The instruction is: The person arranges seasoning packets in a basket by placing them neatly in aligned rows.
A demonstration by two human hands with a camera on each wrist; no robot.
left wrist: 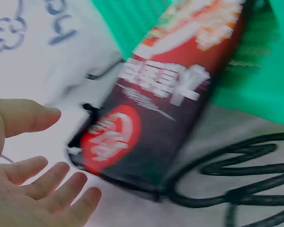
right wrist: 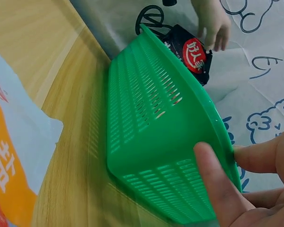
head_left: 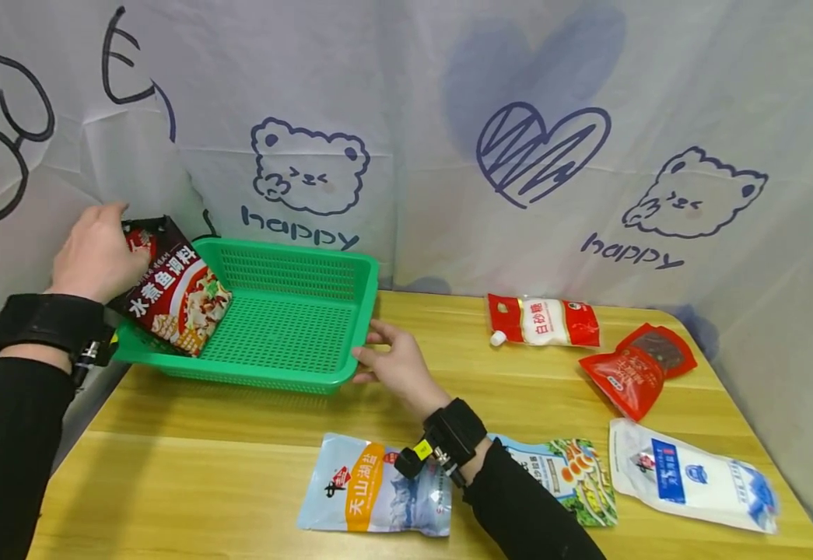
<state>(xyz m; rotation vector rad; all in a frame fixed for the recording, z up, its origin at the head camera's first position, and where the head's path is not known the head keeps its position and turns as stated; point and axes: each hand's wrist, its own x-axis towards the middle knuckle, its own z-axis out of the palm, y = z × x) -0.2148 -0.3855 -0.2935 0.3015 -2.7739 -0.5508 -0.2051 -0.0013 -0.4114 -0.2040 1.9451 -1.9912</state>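
Note:
A green plastic basket (head_left: 371, 280) stands at the left of the table. Leaning in its left end is a black and red seasoning packet (head_left: 182, 303), its top sticking up past the rim. My left hand (head_left: 98, 253) is beside the packet's top; in the left wrist view its fingers (left wrist: 66, 177) are spread, with a gap between them and the packet. At the basket's right end my right hand (head_left: 402, 365) holds the rim, thumb and fingers on either side of it in the right wrist view. Under my right wrist lies a light blue and orange salt bag (head_left: 357, 486).
A blue and green packet (head_left: 574, 474) is partly hidden by my right sleeve. Right of it lies a white and blue bag (head_left: 693, 478). Farther back are a red packet (head_left: 633, 373) and a red and white sugar bag (head_left: 546, 320). A drawn-on white cloth (head_left: 427, 210) hangs behind the table.

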